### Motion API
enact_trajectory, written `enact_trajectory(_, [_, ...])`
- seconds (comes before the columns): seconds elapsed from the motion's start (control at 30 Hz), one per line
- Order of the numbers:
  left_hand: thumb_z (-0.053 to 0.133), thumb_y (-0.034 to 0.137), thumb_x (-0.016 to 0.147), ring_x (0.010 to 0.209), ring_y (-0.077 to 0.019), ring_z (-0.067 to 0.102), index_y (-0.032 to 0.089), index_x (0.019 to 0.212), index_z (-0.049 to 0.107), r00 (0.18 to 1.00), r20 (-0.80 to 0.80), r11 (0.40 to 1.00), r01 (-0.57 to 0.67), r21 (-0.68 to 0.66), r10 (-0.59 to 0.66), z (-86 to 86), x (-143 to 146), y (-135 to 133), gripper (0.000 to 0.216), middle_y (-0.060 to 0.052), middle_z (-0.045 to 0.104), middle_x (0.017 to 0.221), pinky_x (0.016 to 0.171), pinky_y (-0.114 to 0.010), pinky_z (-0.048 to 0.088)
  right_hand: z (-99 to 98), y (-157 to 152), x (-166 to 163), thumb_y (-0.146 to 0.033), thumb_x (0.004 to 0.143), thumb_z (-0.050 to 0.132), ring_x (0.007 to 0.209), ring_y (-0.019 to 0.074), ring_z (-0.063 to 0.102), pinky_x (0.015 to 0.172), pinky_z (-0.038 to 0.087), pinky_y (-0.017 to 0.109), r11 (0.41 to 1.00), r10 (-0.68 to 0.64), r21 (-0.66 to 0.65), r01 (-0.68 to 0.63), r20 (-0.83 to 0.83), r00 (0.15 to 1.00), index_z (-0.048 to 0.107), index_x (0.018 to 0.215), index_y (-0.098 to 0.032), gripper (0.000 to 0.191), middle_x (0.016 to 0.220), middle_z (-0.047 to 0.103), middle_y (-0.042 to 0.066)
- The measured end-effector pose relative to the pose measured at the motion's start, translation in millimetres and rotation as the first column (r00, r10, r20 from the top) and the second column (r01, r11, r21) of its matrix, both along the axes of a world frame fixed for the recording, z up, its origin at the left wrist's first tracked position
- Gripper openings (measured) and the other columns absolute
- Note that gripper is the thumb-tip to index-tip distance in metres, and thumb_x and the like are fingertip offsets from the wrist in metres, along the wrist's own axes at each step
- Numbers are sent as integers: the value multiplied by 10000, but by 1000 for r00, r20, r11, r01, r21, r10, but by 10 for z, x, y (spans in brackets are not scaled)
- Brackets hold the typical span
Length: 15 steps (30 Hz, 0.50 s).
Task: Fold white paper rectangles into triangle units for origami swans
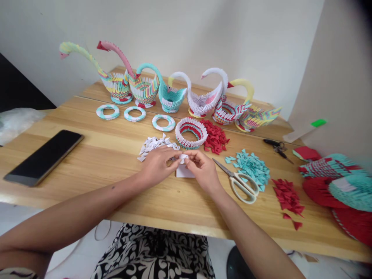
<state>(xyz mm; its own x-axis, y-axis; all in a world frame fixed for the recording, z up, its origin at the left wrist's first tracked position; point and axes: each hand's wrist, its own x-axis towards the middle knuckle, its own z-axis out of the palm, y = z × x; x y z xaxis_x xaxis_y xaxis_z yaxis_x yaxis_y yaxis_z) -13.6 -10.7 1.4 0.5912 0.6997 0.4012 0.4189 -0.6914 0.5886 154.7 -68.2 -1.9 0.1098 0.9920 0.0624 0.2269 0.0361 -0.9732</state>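
Note:
My left hand [158, 164] and my right hand [203, 168] meet over the wooden table [116, 155], both pinching a small white folded paper piece [183, 157]. Below them a small white paper sheet [185, 172] lies flat. A heap of white folded triangles [155, 145] sits just beyond my left hand. A round red, white and teal paper ring base [191, 133] stands behind the hands, with a pile of red triangles [215, 137] next to it.
Several paper swans [171, 95] line the back, with three teal-white rings [135, 114] before them. White-handled scissors [241, 182], teal triangles [251, 166], more red triangles [287, 197] and unfinished models [340, 186] lie right. A black phone [45, 157] lies left; small dark scissors [277, 148] sit far right.

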Motion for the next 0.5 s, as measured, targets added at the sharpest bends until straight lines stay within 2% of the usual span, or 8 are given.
enact_trajectory(0.27, [506, 250, 900, 776, -174, 599, 219, 1000, 703, 999, 34, 999, 29, -19, -29, 4, -1, 2, 223, -30, 721, 848, 714, -295, 433, -2, 2, 4, -343, 820, 616, 713, 144, 582, 661, 468, 255, 1000, -2, -1, 2, 13, 1000, 644, 971, -193, 215, 847, 666, 30])
enact_trajectory(0.5, [550, 253, 889, 775, -169, 601, 208, 981, 699, 999, 27, 996, 27, -90, -25, 10, -1, 5, 181, -26, 717, 859, 694, -277, 430, -3, -9, 13, -340, 835, 605, 716, 144, 582, 660, 468, 254, 1000, 5, -5, -5, 18, 1000, 645, 980, -197, 208, 855, 661, 28])
